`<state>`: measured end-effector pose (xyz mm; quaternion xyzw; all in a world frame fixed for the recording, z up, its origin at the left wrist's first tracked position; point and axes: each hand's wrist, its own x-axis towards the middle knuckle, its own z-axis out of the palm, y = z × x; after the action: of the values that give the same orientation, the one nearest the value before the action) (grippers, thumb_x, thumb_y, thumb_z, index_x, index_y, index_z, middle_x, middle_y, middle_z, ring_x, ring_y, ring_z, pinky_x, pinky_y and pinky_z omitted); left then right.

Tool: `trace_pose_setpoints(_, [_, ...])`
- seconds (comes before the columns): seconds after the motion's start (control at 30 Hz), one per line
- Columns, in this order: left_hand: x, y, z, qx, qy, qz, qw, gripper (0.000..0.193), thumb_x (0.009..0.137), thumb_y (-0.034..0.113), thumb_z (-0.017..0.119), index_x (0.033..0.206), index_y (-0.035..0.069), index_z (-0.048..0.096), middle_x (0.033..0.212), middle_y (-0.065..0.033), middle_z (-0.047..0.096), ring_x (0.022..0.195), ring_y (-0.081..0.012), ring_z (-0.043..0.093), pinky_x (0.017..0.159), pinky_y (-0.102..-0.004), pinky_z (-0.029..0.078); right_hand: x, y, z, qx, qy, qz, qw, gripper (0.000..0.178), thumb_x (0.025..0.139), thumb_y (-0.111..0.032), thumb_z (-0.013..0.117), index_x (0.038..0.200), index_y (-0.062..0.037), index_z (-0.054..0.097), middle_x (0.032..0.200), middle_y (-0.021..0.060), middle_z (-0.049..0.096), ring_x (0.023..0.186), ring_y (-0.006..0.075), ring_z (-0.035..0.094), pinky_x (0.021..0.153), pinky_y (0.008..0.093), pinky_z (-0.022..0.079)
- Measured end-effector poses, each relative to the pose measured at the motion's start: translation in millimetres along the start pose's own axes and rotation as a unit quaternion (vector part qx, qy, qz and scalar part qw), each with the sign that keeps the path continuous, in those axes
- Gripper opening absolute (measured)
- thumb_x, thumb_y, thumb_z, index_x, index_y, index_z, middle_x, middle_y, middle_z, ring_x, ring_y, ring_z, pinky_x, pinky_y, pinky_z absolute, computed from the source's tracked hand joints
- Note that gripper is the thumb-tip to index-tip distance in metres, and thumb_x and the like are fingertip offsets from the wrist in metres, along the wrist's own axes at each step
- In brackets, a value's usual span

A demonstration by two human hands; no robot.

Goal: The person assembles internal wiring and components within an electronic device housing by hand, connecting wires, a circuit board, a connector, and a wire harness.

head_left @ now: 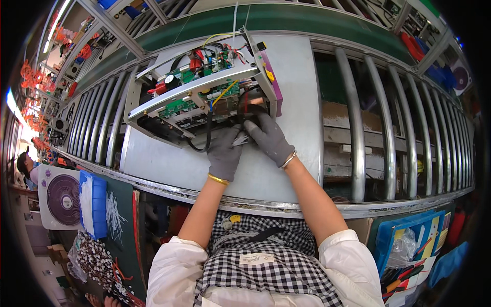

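An open metal chassis (192, 91) full of green circuit boards (179, 108), wires and a copper-coloured coil (254, 102) sits tilted on a pale metal plate (174, 169). At its near edge are both my hands, in grey gloves. My left hand (225, 148) is closed beside a looped black cable (208, 128), with a small whitish piece at its fingertips that I cannot identify. My right hand (268, 139) reaches to the chassis's lower right opening, its fingers bent around something hidden near dark wiring. A purple panel (276, 92) stands on the chassis's right side.
Metal rollers (389, 128) flank the plate, and a green belt (317, 25) runs behind. At left are a fan (64, 199), a blue bin (93, 204), white cable ties (115, 217) and a heap of small parts (99, 261). A blue tray (383, 240) and hand tools (404, 279) lie right.
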<state>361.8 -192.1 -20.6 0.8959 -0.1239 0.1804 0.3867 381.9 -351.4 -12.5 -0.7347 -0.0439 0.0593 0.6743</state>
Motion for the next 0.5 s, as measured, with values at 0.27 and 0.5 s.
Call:
trace_pose_setpoints(0.27, [-0.4, 4.7, 2.1, 0.033, -0.002, -0.009, 0.999, 0.03, 0.078, 0.006, 0.068, 0.107, 0.008, 0.07, 0.095, -0.0126, 0.068, 0.086, -0.0302, 0.066, 0.074, -0.0361, 0.052, -4.8, -6.3, 9.7, -0.106, 0.116, -0.083, 0.984, 0.032, 0.093, -0.027, 0.06, 0.107, 0.0011, 0.058, 0.096, 0.0219, 0.066, 0.09, 0.0404, 0.061, 0.078, 0.0446, 0.049])
trace_pose_setpoints(0.5, [-10.2, 5.9, 0.4, 0.015, -0.008, -0.001, 1.0, 0.037, 0.076, 0.007, 0.068, 0.113, 0.01, 0.068, 0.103, -0.0123, 0.067, 0.09, -0.0305, 0.066, 0.075, -0.0376, 0.053, -9.1, 0.6, 13.7, -0.097, 0.133, -0.101, 0.981, 0.028, 0.093, -0.026, 0.061, 0.104, -0.0002, 0.061, 0.094, 0.0207, 0.067, 0.084, 0.0379, 0.064, 0.073, 0.0425, 0.05])
